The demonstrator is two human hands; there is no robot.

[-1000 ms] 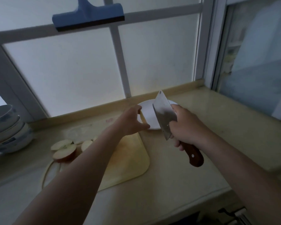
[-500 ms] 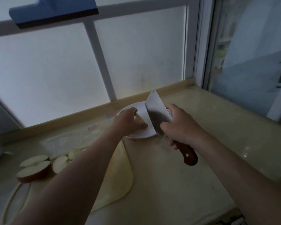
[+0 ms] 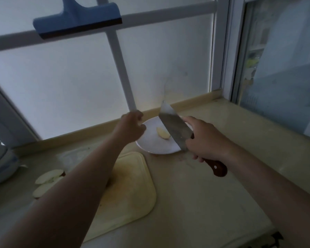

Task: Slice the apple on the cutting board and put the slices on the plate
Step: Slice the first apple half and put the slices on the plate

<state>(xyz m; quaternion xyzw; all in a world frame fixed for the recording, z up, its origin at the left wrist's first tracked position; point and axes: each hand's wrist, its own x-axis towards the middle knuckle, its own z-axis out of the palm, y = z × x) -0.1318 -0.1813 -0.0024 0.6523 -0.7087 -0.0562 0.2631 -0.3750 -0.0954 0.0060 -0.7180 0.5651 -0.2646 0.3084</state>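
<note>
One pale apple slice (image 3: 162, 133) lies on the white plate (image 3: 151, 145) at the back of the counter. My left hand (image 3: 132, 126) hovers over the plate's left rim, fingers loosely curled and holding nothing. My right hand (image 3: 203, 138) grips the brown wooden handle of a cleaver (image 3: 174, 128), whose blade stands tilted over the plate's right side. The yellow cutting board (image 3: 131, 192) lies in front of the plate, partly under my left forearm. Several more apple slices (image 3: 48, 181) sit at the board's left end.
Stacked bowls (image 3: 0, 165) stand at the far left of the beige counter. A blue squeegee (image 3: 77, 19) hangs on the frosted window frame above. A raised ledge runs along the counter's back, and the counter's front edge drops off at lower right.
My left hand has let go of the apple slice, which now lies on the plate, and has lifted back to the left. The cleaver has barely moved.
</note>
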